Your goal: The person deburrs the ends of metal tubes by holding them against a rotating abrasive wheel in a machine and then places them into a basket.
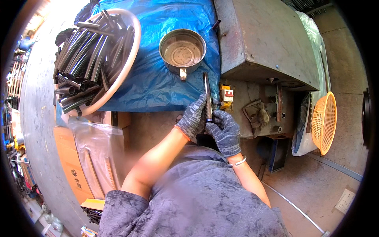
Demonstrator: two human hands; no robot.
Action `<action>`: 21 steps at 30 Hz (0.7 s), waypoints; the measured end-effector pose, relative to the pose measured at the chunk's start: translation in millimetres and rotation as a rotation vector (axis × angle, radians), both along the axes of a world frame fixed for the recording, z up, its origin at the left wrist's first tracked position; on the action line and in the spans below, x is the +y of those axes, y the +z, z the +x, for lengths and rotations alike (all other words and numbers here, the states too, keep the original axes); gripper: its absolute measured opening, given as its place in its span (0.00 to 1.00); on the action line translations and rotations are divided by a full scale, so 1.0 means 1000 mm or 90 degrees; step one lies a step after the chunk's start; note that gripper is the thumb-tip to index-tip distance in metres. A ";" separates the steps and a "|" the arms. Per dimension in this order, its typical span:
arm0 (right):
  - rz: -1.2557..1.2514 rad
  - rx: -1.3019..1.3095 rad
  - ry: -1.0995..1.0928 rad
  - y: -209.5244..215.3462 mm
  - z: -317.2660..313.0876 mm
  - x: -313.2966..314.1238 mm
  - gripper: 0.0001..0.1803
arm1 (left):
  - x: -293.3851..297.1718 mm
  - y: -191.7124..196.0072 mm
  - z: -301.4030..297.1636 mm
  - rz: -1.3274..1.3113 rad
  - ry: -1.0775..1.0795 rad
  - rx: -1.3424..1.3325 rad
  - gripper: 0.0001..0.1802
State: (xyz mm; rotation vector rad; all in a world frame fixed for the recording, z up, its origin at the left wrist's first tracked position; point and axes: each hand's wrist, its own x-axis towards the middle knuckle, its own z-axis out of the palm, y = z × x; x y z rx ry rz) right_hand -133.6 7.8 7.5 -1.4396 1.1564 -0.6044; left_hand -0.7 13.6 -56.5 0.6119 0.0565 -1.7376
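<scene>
Upright before my body, a shiny black tube [207, 89] with a patterned lower part points away from me. My left hand [191, 118], in a grey knitted glove, is closed on the tube's left side. My right hand [226, 134], gloved the same way and with a bracelet at the wrist, pinches around the tube's lower end. Just beyond the tube's upper end stands a round metal pot [182, 51] with its handle toward me. Many similar tubes [85, 55] are heaped in a large pale basin [135, 43] at the left.
Blue plastic sheeting [146, 94] covers the bench. To the right are a grey metal machine housing [268, 39], a red-switched breaker [227, 96] and a crumpled cloth glove [258, 114]. An orange basket [324, 122] stands farther right. A cardboard box [71, 158] with clear plastic sits at left.
</scene>
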 end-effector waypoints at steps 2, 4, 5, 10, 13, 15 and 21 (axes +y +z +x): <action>-0.038 -0.004 -0.017 0.001 0.001 0.000 0.17 | 0.002 0.006 0.002 -0.031 -0.007 0.053 0.25; -0.137 0.010 -0.002 -0.003 0.001 -0.002 0.17 | 0.005 0.008 0.006 -0.069 -0.022 0.085 0.25; -0.142 0.009 0.000 -0.003 0.002 -0.002 0.17 | 0.005 0.006 0.005 -0.068 -0.011 0.071 0.25; -0.089 -0.004 0.014 0.003 0.002 -0.002 0.17 | 0.006 0.005 0.004 -0.050 0.016 0.021 0.25; -0.111 0.013 0.041 0.004 -0.001 -0.002 0.18 | 0.008 0.011 0.008 -0.064 -0.015 0.051 0.25; -0.104 0.009 0.049 0.006 -0.001 -0.002 0.18 | 0.009 0.009 0.008 -0.079 -0.016 0.060 0.25; -0.103 -0.006 0.057 0.014 0.002 0.000 0.19 | 0.012 0.004 0.008 -0.102 -0.028 0.086 0.24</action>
